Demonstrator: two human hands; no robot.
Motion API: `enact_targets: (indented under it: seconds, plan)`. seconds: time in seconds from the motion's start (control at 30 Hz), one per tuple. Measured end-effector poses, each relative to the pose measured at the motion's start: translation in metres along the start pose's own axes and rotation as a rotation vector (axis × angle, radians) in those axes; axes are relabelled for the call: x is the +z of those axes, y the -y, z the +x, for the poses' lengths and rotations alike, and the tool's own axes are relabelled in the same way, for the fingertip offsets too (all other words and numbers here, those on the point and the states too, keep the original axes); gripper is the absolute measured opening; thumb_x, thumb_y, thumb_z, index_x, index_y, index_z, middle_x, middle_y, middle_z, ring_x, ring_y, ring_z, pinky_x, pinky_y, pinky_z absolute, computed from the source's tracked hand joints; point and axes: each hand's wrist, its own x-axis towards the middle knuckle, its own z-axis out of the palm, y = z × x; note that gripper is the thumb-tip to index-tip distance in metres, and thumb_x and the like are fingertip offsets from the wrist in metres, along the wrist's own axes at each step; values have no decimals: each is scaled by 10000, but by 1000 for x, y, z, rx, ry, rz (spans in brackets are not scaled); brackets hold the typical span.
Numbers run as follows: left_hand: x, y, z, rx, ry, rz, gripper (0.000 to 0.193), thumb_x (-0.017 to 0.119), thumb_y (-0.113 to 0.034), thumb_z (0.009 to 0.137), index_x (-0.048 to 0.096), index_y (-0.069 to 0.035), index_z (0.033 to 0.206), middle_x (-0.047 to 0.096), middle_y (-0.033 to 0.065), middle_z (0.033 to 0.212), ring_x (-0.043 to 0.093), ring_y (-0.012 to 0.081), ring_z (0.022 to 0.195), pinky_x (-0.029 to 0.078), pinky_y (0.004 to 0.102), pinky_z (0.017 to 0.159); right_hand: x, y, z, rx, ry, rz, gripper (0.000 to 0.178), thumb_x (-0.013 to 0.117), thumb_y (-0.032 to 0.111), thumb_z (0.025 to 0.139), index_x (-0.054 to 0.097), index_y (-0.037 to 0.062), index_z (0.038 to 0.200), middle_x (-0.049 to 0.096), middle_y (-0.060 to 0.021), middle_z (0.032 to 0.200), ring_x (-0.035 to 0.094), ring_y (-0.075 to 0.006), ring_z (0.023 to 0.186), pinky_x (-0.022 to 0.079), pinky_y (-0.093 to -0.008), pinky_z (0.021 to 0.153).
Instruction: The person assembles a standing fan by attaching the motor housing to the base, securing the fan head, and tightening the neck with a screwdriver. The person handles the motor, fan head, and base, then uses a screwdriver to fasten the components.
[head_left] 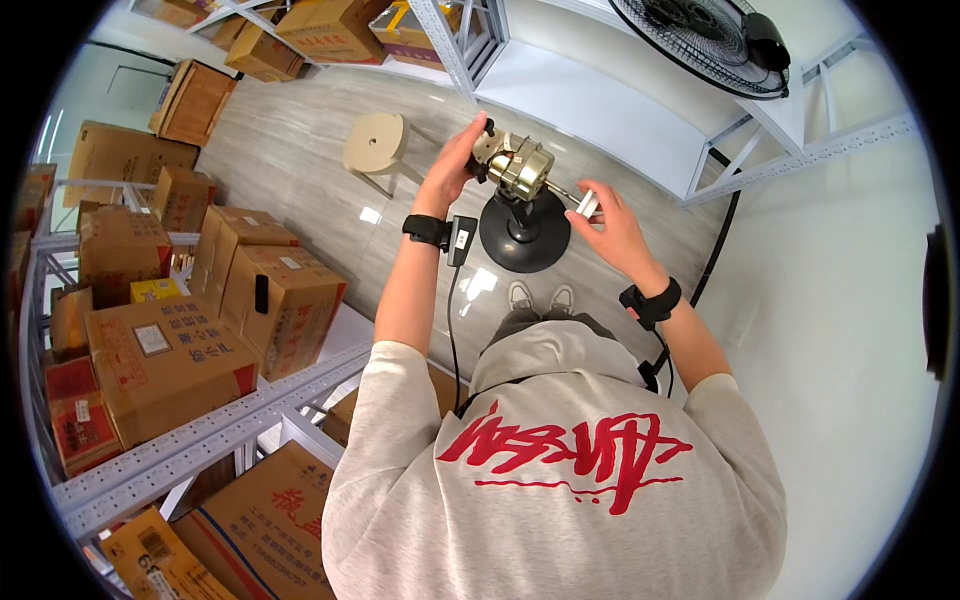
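Observation:
A brass-coloured fan motor point(522, 170) sits atop a stand with a round black base point(524, 245). Its thin metal shaft point(565, 191) points right, toward my right hand. My left hand point(455, 165) is closed around the black rear part of the motor point(481, 160); its fingertips are partly hidden. Between the fingers of my right hand point(612, 225) is a small white plastic piece point(588, 205), at the shaft's free end. Whether the piece touches the shaft I cannot tell.
A beige stool point(377, 143) stands beyond my left hand. Black fan cages point(700, 40) rest on the white shelf rack point(600, 100) at far right. Cardboard boxes point(170, 350) fill the racks on the left. A black cable point(722, 235) runs along the right wall.

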Motion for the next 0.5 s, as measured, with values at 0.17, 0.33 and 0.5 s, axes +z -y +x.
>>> enact_targets:
  seconds: [0.17, 0.33, 0.5]
  plan:
    - [-29, 38, 25, -38, 176, -381, 524, 501, -440, 1044, 605, 27, 1256, 700, 108, 1140, 672, 210, 1026, 540, 370, 911, 2, 4, -2, 41, 16, 30, 486, 718, 268, 928, 510, 79, 1324, 586, -156, 1267, 681, -275, 986, 585, -365, 835]
    - [-41, 64, 49, -141, 194, -224, 345, 470, -268, 1066, 614, -32, 1273, 709, 90, 1144, 690, 166, 987, 588, 320, 848, 2, 4, -3, 54, 15, 32, 492, 723, 269, 923, 509, 81, 1324, 590, -167, 1263, 687, -279, 974, 585, -364, 833]
    - [-63, 77, 74, -182, 527, -295, 275, 492, -218, 1050, 623, -87, 1253, 716, 51, 1072, 696, 133, 877, 600, 285, 708, -1, 8, -2, 67, 36, 16, 465, 719, 224, 929, 513, 74, 1318, 600, -145, 1261, 666, -254, 993, 582, -362, 841]
